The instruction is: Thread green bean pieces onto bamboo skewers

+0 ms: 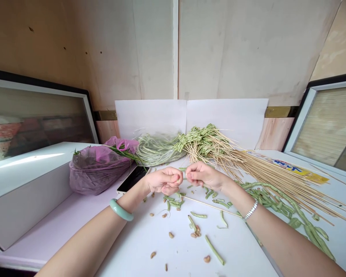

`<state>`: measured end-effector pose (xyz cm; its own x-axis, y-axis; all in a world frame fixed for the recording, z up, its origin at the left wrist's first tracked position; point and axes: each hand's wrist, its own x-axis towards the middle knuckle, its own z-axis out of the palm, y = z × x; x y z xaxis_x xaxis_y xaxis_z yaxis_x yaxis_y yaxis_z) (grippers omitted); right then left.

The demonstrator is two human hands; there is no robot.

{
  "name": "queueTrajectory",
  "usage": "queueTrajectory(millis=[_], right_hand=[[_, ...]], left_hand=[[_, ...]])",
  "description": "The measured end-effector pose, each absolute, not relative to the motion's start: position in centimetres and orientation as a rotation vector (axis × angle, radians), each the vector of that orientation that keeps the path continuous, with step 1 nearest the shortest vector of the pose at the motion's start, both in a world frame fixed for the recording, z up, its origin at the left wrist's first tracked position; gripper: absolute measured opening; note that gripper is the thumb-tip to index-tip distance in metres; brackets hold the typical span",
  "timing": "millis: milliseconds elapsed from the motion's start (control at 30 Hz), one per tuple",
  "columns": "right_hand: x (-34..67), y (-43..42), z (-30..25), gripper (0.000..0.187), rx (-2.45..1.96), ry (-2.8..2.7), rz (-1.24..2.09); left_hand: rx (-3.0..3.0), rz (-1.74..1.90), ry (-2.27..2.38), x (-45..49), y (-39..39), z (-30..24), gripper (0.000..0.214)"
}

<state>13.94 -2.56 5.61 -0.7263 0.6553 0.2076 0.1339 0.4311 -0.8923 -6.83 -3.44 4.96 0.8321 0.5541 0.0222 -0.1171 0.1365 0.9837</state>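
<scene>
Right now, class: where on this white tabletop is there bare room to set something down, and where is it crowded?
Bare room: the white tabletop between the jade-bangled left forearm and scattered tan beans. Crowded: around the left hand and right hand, among cut green bean pieces and thin bamboo skewers.

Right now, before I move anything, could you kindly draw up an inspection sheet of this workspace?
surface: white tabletop, littered with scraps.
job's things: thin wooden skewers fan out from a knotted bundle of green pods; loose green pod pieces and tan beans lie scattered.
clutter: black smartphone, purple plastic bag, yellow-and-white packet.
hands: left hand, wearing a pale green bangle, and right hand, wearing a silver bracelet, meet close together; anything held is hidden.
cables: nothing seen.
surroundings: white boards against a plywood wall; framed glass panels at the side.
</scene>
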Motion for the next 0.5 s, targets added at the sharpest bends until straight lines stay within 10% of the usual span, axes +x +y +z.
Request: queueTrajectory(millis=[500], right_hand=[[13.9,-0.9,4.8,0.029,-0.904,-2.069,0.784]], left_hand=[[1.143,0.795,0.597,-7.1,-0.2,1.6,0.025]])
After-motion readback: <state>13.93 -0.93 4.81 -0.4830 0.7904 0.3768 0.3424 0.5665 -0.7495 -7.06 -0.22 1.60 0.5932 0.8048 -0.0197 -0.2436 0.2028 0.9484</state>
